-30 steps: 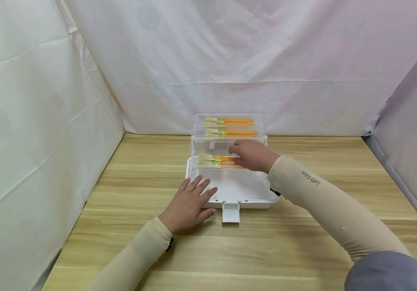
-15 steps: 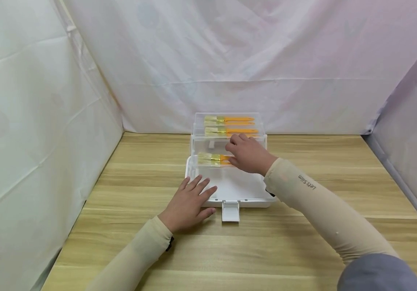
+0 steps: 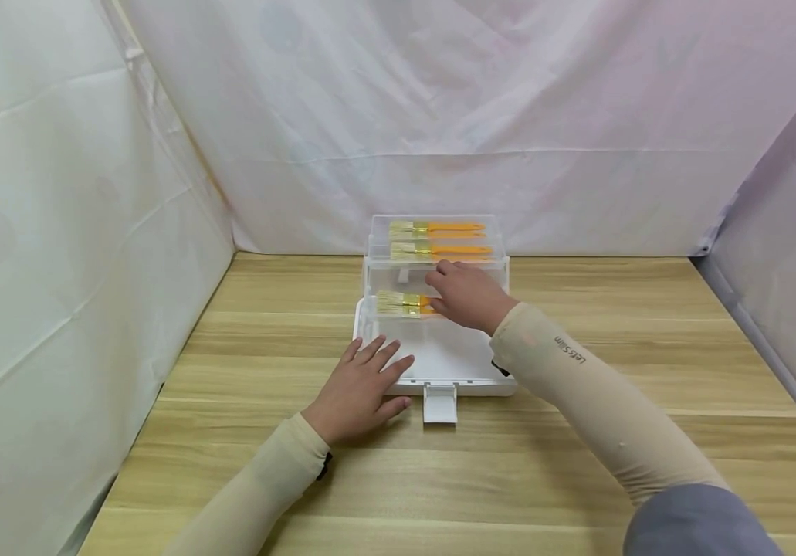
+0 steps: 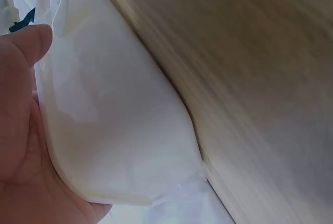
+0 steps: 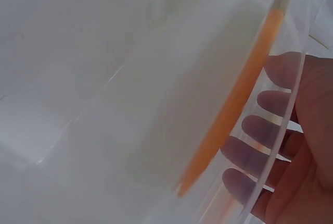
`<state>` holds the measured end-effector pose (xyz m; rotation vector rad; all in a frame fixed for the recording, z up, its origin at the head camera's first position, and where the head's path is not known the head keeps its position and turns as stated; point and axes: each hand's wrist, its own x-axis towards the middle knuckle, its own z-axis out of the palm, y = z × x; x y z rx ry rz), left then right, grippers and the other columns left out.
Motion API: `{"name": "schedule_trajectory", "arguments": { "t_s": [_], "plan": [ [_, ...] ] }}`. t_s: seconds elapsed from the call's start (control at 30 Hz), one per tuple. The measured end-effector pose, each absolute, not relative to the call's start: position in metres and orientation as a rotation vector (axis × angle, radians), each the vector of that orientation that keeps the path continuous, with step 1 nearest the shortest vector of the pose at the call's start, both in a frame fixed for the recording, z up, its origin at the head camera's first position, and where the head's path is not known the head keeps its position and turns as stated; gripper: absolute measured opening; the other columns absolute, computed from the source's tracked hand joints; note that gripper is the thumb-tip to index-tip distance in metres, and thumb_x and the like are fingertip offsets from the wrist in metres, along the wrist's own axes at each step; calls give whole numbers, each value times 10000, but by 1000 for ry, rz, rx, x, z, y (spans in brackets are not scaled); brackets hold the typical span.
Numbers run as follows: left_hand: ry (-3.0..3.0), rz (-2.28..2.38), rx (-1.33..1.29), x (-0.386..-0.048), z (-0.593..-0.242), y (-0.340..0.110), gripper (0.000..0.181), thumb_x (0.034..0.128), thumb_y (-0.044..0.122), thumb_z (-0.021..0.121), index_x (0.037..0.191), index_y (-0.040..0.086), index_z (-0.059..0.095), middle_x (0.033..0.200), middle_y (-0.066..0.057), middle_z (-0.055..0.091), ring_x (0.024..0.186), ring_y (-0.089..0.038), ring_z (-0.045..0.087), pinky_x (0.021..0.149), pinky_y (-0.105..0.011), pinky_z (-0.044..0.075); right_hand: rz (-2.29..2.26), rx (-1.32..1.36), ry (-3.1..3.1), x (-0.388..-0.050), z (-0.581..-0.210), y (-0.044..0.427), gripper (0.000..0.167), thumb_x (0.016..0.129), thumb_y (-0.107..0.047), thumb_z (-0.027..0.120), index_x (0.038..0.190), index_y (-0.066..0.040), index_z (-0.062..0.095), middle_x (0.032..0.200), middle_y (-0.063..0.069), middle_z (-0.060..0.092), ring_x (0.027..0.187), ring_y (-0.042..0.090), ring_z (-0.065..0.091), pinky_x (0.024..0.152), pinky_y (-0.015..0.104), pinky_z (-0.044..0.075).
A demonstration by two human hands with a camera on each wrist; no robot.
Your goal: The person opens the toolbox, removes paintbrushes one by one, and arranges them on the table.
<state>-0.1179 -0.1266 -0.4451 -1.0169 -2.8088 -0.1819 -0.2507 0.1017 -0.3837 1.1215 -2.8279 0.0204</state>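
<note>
A white plastic box (image 3: 470, 367) with clear fold-out trays stands unfolded on the table. My left hand (image 3: 359, 390) rests on its front left corner with the fingers spread; in the left wrist view the palm lies against the white side wall. A paintbrush (image 3: 399, 303) with pale bristles and an orange handle lies in the lowest clear tray. My right hand (image 3: 469, 295) is over that handle. In the right wrist view its fingers (image 5: 244, 156) show through clear plastic beside the orange handle (image 5: 234, 99), spaced apart rather than curled round it; whether they touch it is unclear.
Higher clear trays hold more paintbrushes (image 3: 458, 250) with orange handles, close behind my right hand. A white latch (image 3: 440, 405) hangs from the box's front edge. Pale cloth walls (image 3: 467, 177) enclose the wooden table (image 3: 286, 309) at the back and sides.
My right hand has shifted slightly left along the lowest tray, covering more of the brush handle. The brush stays where it was, and my left hand has not moved.
</note>
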Motion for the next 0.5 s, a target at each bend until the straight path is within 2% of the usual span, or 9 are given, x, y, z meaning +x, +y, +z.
{"name": "schedule_trajectory", "arguments": {
  "t_s": [0.2, 0.5],
  "plan": [
    [-2797, -184, -1007, -118, -445, -128, 585, 961, 511, 576, 1449, 193, 523, 1475, -122, 489, 1401, -348, 383, 1137, -576, 240, 20, 1090, -2851, -251, -384, 96, 241, 945, -267, 677, 1068, -60, 666, 898, 50, 564, 742, 207, 561, 688, 382, 516],
    [-2796, -187, -1005, -119, -446, -128, 578, 957, 511, 579, 1439, 194, 535, 1470, -121, 495, 1393, -348, 395, 1134, -577, 244, 0, 1099, -2881, -255, -387, 91, 113, 947, -232, 675, 928, -125, 708, 844, 17, 580, 748, 197, 560, 713, 371, 515]
  ]
}}
